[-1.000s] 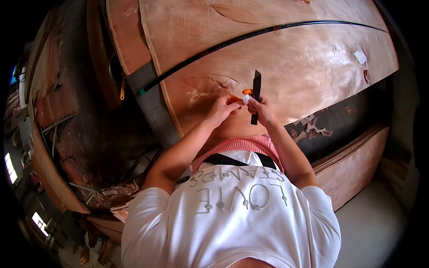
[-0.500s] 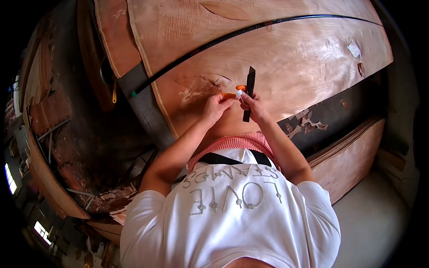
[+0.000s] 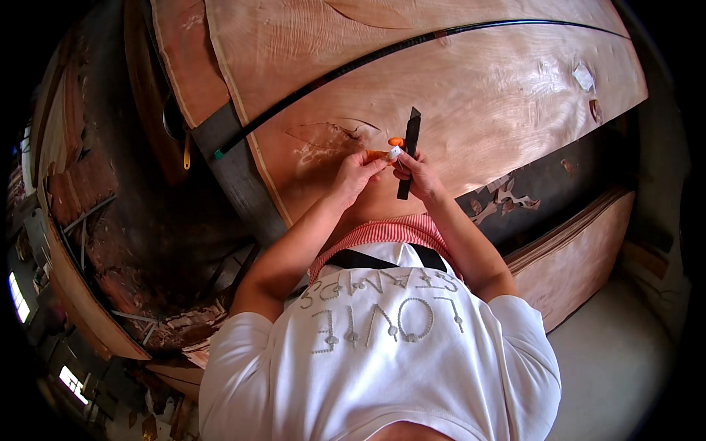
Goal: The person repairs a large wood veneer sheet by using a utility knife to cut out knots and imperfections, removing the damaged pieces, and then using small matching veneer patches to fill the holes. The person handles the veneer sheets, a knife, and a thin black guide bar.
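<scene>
The hands meet near the centre of the frame, fingers closed. The right hand (image 3: 419, 176) grips a flat dark tool (image 3: 413, 131), its long axis nearly upright, top leaning slightly right; the left hand (image 3: 354, 176), left of the tool, pinches an orange piece (image 3: 376, 155). A small white piece (image 3: 395, 153) sits between, beside the right thumb.

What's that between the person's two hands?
In the head view, a small white piece and an orange piece lie between the left hand and right hand.
</scene>
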Action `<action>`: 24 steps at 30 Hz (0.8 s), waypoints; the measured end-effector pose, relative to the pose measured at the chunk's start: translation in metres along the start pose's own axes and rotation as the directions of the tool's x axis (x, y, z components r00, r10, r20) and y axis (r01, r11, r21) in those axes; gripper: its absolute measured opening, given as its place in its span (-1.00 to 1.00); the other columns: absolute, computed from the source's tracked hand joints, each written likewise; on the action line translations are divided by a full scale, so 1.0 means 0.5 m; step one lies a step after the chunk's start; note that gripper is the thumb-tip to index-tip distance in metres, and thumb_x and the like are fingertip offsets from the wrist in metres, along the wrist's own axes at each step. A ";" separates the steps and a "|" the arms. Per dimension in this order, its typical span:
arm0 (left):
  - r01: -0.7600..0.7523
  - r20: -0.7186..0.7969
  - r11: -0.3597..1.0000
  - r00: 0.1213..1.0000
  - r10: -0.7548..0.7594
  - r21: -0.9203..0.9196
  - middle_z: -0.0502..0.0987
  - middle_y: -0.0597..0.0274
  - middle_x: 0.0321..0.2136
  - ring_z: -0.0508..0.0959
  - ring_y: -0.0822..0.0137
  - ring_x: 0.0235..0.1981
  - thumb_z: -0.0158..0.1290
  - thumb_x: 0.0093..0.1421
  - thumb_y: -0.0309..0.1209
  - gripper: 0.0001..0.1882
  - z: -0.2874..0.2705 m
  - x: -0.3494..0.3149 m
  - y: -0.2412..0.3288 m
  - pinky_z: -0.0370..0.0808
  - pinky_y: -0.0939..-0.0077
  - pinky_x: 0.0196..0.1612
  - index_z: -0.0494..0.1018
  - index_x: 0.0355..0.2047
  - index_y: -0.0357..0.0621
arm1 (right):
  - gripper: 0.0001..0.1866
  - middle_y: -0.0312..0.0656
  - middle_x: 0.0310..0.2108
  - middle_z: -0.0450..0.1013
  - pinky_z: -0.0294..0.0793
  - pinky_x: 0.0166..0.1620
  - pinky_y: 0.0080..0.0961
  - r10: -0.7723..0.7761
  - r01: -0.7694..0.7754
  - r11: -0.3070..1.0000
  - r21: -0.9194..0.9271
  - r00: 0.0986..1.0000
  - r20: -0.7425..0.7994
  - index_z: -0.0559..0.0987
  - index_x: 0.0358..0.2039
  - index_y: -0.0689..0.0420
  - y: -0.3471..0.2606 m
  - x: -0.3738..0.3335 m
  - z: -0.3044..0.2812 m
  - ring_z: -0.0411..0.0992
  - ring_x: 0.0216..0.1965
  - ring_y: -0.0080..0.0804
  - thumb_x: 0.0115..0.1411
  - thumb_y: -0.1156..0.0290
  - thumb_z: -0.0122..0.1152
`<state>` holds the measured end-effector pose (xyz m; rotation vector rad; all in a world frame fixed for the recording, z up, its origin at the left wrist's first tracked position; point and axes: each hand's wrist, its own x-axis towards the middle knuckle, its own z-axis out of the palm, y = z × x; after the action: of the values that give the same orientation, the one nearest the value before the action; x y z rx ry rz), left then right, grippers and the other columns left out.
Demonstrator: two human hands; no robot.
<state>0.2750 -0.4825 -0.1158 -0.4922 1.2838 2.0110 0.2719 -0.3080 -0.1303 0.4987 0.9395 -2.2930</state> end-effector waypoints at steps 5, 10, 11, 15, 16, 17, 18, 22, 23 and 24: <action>-0.166 -0.017 0.978 0.985 0.169 0.127 0.49 0.41 -0.42 0.39 0.63 -0.42 0.04 0.09 -0.43 -0.83 -0.004 -0.006 -0.001 0.31 0.76 -0.39 0.46 -0.29 -0.15 | -0.78 -0.43 -0.57 0.28 0.02 -0.59 -0.80 0.023 -0.022 0.992 -0.126 1.000 0.009 0.45 -0.16 0.15 0.000 -0.007 0.004 0.05 -0.66 -0.76 0.21 0.37 0.02; -0.285 -0.084 0.862 0.933 0.349 0.420 0.46 0.41 -0.51 0.37 0.63 -0.52 0.04 -0.02 -0.51 -0.87 -0.029 -0.012 -0.017 0.34 0.73 -0.42 0.44 -0.41 -0.22 | -0.81 -0.43 -0.57 0.30 0.14 -0.55 -0.77 0.013 -0.035 0.840 -0.542 0.999 -0.044 0.48 -0.25 0.18 -0.014 -0.024 0.023 0.15 -0.61 -0.74 0.20 0.34 0.04; -0.317 -0.099 0.864 0.919 0.382 0.391 0.45 0.42 -0.52 0.37 0.63 -0.52 0.03 -0.04 -0.51 -0.89 -0.033 -0.012 -0.016 0.34 0.73 -0.43 0.44 -0.43 -0.22 | -0.81 -0.43 -0.57 0.32 0.19 -0.53 -0.76 -0.001 -0.043 0.775 -0.631 0.998 -0.069 0.48 -0.26 0.19 -0.020 -0.028 0.029 0.19 -0.60 -0.72 0.20 0.35 0.05; -0.361 -0.042 0.627 0.845 0.533 0.690 0.46 0.27 -0.55 0.45 0.40 -0.55 0.07 -0.05 -0.43 -0.87 -0.061 -0.016 0.013 0.41 0.57 -0.44 0.44 -0.47 -0.20 | -0.83 -0.41 -0.56 0.36 0.30 -0.39 -0.67 -0.043 0.033 0.605 -0.795 0.999 0.009 0.49 -0.29 0.22 -0.027 -0.038 0.013 0.29 -0.51 -0.63 0.17 0.39 0.06; -0.354 0.016 0.474 0.814 0.580 0.806 0.46 0.23 -0.55 0.47 0.34 -0.55 0.09 -0.05 -0.41 -0.85 -0.063 -0.017 0.018 0.42 0.53 -0.43 0.43 -0.47 -0.20 | -0.84 -0.40 -0.56 0.37 0.30 -0.38 -0.65 0.010 -0.010 0.547 -0.837 1.000 -0.005 0.49 -0.30 0.22 -0.033 -0.043 0.010 0.30 -0.50 -0.62 0.16 0.40 0.07; -0.361 0.092 0.265 0.727 0.680 0.894 0.47 0.09 -0.39 0.49 0.23 -0.39 0.09 0.00 -0.37 -0.75 -0.064 -0.018 0.018 0.43 0.49 -0.31 0.45 -0.30 -0.20 | -0.84 -0.38 -0.57 0.38 0.30 -0.36 -0.64 0.063 -0.050 0.483 -0.874 0.998 -0.022 0.50 -0.31 0.23 -0.041 -0.048 0.010 0.30 -0.48 -0.61 0.15 0.42 0.07; -0.339 0.120 0.154 0.664 0.738 0.928 0.47 0.08 -0.33 0.48 0.20 -0.32 0.12 -0.02 -0.34 -0.73 -0.066 -0.016 0.020 0.42 0.41 -0.25 0.46 -0.31 -0.20 | -0.85 -0.37 -0.57 0.38 0.30 -0.34 -0.62 0.113 -0.087 0.414 -0.906 0.993 -0.044 0.51 -0.32 0.23 -0.047 -0.053 0.008 0.31 -0.47 -0.60 0.14 0.43 0.08; -0.212 0.297 -0.214 0.551 0.780 0.954 0.42 0.11 -0.11 0.36 0.16 -0.03 0.15 -0.05 -0.26 -0.68 -0.088 0.017 0.021 0.27 0.17 0.01 0.47 -0.31 -0.18 | -0.84 -0.36 -0.57 0.40 0.25 -0.42 -0.66 0.080 -0.132 0.516 -0.847 0.991 -0.105 0.51 -0.32 0.22 -0.081 -0.079 0.033 0.29 -0.49 -0.63 0.13 0.41 0.08; -0.194 0.347 -0.288 0.565 0.748 0.938 0.40 0.13 -0.05 0.31 0.16 0.05 0.14 -0.04 -0.25 -0.67 -0.094 0.027 0.015 0.21 0.12 0.08 0.47 -0.30 -0.17 | -0.83 -0.36 -0.58 0.39 0.15 -0.53 -0.72 0.099 -0.188 0.569 -0.800 0.982 -0.160 0.50 -0.33 0.19 -0.091 -0.089 0.041 0.22 -0.59 -0.70 0.12 0.36 0.10; -0.204 0.358 -0.295 0.579 0.732 0.934 0.39 0.17 -0.03 0.29 0.17 0.07 0.11 -0.01 -0.24 -0.66 -0.106 0.035 0.003 0.15 0.10 0.11 0.46 -0.24 -0.14 | -0.83 -0.36 -0.59 0.38 0.11 -0.56 -0.73 0.119 -0.193 0.649 -0.736 0.981 -0.151 0.49 -0.34 0.18 -0.092 -0.093 0.035 0.18 -0.62 -0.72 0.12 0.35 0.10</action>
<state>0.2591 -0.5244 -0.1491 0.6302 3.1969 0.6758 0.2746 -0.2765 -0.0703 0.2919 1.6950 -1.5232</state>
